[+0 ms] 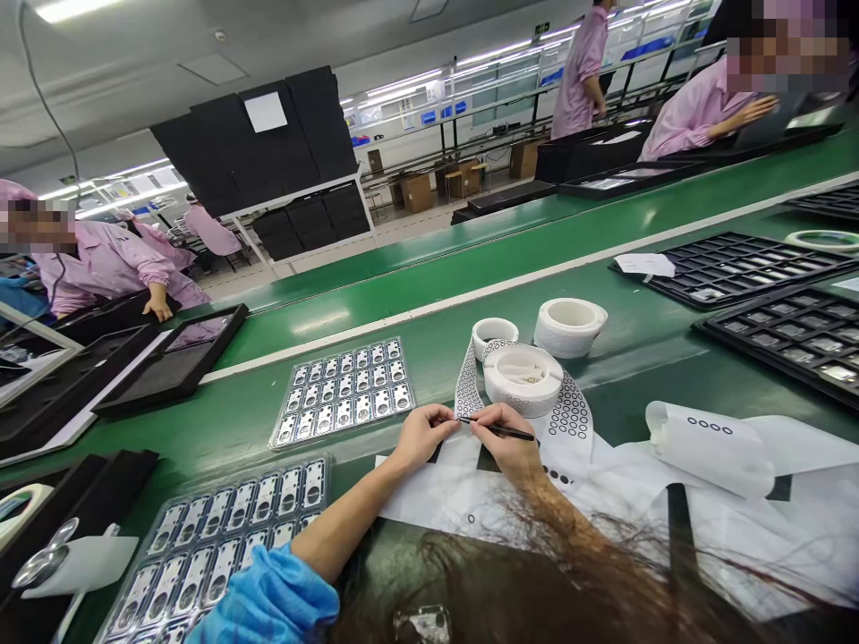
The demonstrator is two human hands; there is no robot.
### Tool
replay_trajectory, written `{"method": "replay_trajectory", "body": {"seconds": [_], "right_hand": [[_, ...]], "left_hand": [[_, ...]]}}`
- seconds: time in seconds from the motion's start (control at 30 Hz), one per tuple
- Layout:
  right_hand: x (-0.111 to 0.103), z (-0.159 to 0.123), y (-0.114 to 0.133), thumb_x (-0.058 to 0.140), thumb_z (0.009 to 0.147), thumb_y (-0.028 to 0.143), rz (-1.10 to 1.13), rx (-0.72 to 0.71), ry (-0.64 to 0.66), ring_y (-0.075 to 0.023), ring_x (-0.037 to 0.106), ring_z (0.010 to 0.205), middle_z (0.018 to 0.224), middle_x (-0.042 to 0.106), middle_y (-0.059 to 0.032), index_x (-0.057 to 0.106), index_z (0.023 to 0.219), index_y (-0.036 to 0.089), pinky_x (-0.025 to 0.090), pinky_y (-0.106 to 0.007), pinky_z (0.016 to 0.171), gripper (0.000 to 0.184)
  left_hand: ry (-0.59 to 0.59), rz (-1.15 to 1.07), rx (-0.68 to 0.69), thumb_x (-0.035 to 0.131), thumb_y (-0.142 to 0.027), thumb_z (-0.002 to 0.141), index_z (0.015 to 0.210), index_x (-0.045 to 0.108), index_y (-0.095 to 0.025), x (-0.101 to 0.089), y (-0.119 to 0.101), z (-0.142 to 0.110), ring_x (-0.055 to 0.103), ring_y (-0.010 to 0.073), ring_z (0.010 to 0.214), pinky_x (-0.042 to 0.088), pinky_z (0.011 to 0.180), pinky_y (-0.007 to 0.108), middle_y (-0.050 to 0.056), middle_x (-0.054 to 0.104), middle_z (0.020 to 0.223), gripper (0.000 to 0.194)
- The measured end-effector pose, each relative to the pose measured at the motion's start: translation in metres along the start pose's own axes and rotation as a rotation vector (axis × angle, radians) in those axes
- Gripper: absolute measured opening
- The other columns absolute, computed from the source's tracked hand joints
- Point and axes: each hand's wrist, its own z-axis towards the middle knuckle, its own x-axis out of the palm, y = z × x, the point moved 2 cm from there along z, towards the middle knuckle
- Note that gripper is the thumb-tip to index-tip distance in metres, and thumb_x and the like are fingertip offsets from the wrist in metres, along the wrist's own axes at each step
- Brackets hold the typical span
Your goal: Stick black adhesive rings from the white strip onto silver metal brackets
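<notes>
My right hand (511, 444) is closed around black tweezers (510, 432), whose tip points left. Close to that tip, the fingers of my left hand (422, 436) are pinched together; whatever they hold is too small to make out. Just beyond both hands hangs a strip of black ring stickers (468, 385) from a white roll (495, 333). A larger white roll (523, 376) stands beside it, with more rings on its loose tail (570, 411). White backing paper (443, 492) lies under my hands, with a few black rings on it.
Clear trays of silver plates (345, 394) (215, 537) lie to the left. Another white roll (570, 326) stands behind. Crumpled backing paper (711, 447) and black compartment trays (792, 331) are at the right. Co-workers in pink (691, 116) sit across the green bench (416, 277).
</notes>
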Motion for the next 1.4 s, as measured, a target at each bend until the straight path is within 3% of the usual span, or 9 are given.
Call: {"method": "replay_trajectory", "body": {"seconds": [0.73,0.93,1.13,1.23,1.33,1.37,1.4], "right_hand": [[0.0,-0.001,-0.002,0.073,0.077,0.034,-0.014,0.047,0.014,-0.027,0.064,0.081,0.082,0.069,-0.0057,0.06,0.071,0.023,0.052,-0.045,0.081,0.018],[0.001,-0.004,0.0,0.076,0.077,0.035,0.003,0.042,0.021,-0.0254,0.065,0.075,0.081,0.07,-0.005,0.061,0.069,0.023,0.053,-0.042,0.075,0.02],[-0.005,-0.01,0.033,0.08,0.074,0.033,0.07,0.017,-0.036,-0.0215,0.066,0.069,0.075,0.069,-0.0043,0.063,0.068,0.021,0.054,-0.035,0.067,0.021],[-0.014,-0.037,0.065,0.081,0.076,0.027,0.134,0.024,-0.081,-0.0171,0.064,0.06,0.075,0.068,-0.0012,0.064,0.072,0.022,0.054,-0.031,0.06,0.018],[-0.022,-0.085,0.09,0.081,0.075,0.022,0.143,0.044,-0.063,-0.0183,0.064,0.061,0.072,0.066,-0.0006,0.063,0.072,0.026,0.056,-0.034,0.061,0.019],[-0.024,-0.103,0.093,0.081,0.076,0.023,0.128,0.09,-0.059,-0.0194,0.063,0.058,0.071,0.066,-0.0011,0.063,0.072,0.028,0.056,-0.035,0.057,0.019],[-0.025,-0.123,0.094,0.079,0.078,0.027,0.118,0.139,-0.045,-0.0203,0.063,0.055,0.075,0.067,-0.0031,0.062,0.071,0.028,0.056,-0.036,0.05,0.018]], "left_hand": [[-0.007,-0.027,-0.037,0.066,-0.037,0.093,0.092,0.065,-0.013,0.001,0.0,0.0,0.063,0.015,0.076,0.055,0.073,0.033,0.001,0.065,0.086,0.023],[0.01,-0.007,-0.028,0.067,-0.034,0.093,0.099,0.066,-0.014,0.001,-0.006,-0.004,0.065,0.0155,0.078,0.056,0.075,0.034,0.002,0.067,0.089,0.021],[-0.04,0.047,-0.018,0.067,-0.025,0.09,0.114,0.063,-0.013,-0.006,-0.022,-0.004,0.066,0.0177,0.083,0.056,0.077,0.035,0.007,0.069,0.101,0.026],[-0.095,0.082,-0.002,0.06,-0.02,0.089,0.121,0.061,-0.014,-0.021,-0.042,-0.034,0.065,0.0221,0.096,0.054,0.084,0.037,0.013,0.067,0.119,0.032],[-0.079,0.121,0.067,0.057,-0.025,0.091,0.119,0.064,-0.023,-0.032,-0.059,-0.097,0.061,0.0241,0.112,0.048,0.1,0.04,0.007,0.068,0.122,0.029],[-0.053,0.172,0.123,0.055,-0.024,0.092,0.116,0.066,-0.024,-0.031,-0.061,-0.123,0.062,0.024,0.113,0.046,0.103,0.04,0.006,0.07,0.119,0.026],[0.011,0.378,0.298,0.048,-0.022,0.095,0.117,0.065,-0.027,-0.027,-0.063,-0.15,0.065,0.0223,0.107,0.049,0.098,0.038,0.004,0.073,0.115,0.028]]}}
